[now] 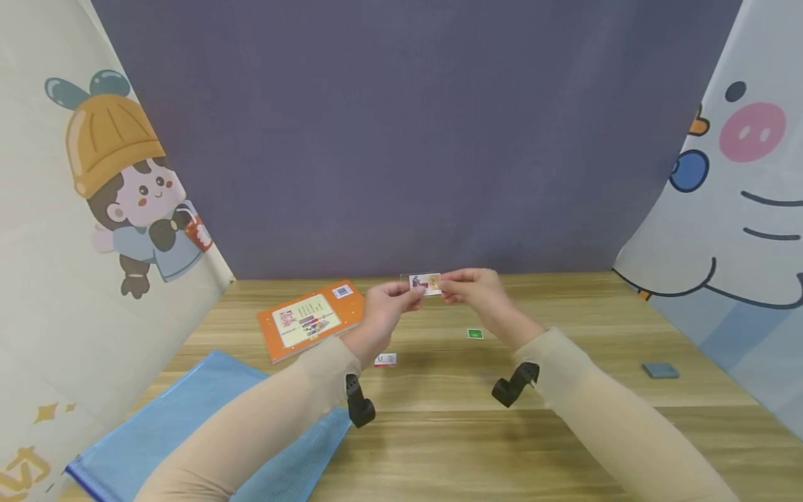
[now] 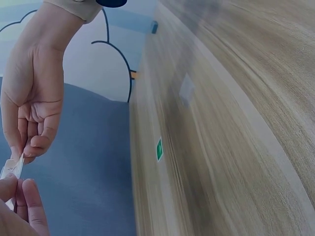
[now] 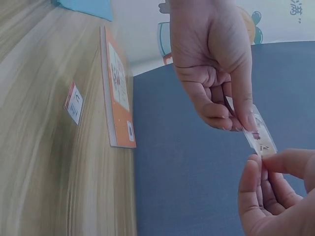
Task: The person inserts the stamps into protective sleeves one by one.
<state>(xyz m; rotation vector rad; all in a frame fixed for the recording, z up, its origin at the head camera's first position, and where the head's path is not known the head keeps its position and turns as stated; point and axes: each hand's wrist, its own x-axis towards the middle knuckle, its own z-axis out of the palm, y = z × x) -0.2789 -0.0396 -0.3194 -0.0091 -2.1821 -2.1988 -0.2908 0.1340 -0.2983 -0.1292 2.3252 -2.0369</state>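
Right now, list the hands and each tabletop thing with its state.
Left hand: pinching the picture card
Right hand: pinching it too
Picture card: held above the table
Orange book: closed, flat
Blue mesh pouch: lying flat
Green card: lying flat
White card: lying flat
Grey block: resting on table

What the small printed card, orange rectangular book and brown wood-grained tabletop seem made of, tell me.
Small printed card: probably paper in glossy clear plastic; a transparent edge shows.
Orange rectangular book: likely paper, smooth-looking cover; pale page edges show.
Brown wood-grained tabletop: wood or laminate, satin-looking; streaked grain alone can't settle which.
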